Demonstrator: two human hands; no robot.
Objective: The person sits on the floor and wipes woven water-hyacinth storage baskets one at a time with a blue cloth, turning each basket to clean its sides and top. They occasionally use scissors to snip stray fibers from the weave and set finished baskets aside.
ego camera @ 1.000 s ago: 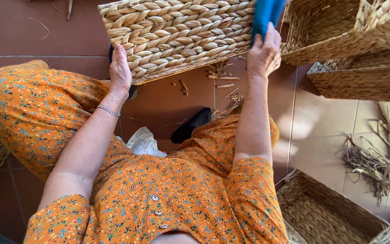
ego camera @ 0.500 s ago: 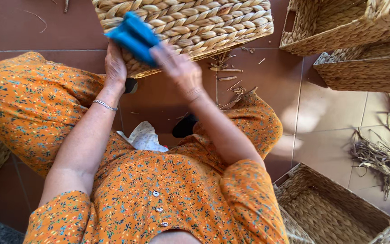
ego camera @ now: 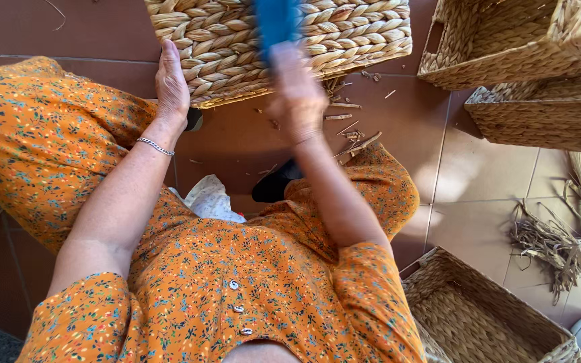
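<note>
A woven straw basket (ego camera: 237,40) lies tipped in front of me, above my knees in an orange flowered dress. My left hand (ego camera: 171,84) presses flat against its lower left edge, a thin bracelet on the wrist. My right hand (ego camera: 297,91), blurred by motion, holds a blue object (ego camera: 277,23) against the basket's woven side near the middle. What the blue object is cannot be made out.
Two more woven baskets (ego camera: 506,47) stand at the upper right and another (ego camera: 485,316) at the lower right. Loose straw (ego camera: 559,235) lies on the tiled floor at right, and small straw scraps (ego camera: 351,128) under the basket. White cloth (ego camera: 213,198) sits between my knees.
My right hand swept the blue object from the basket's right end across to its left, then back to the middle. The left hand stayed on the basket's edge.
</note>
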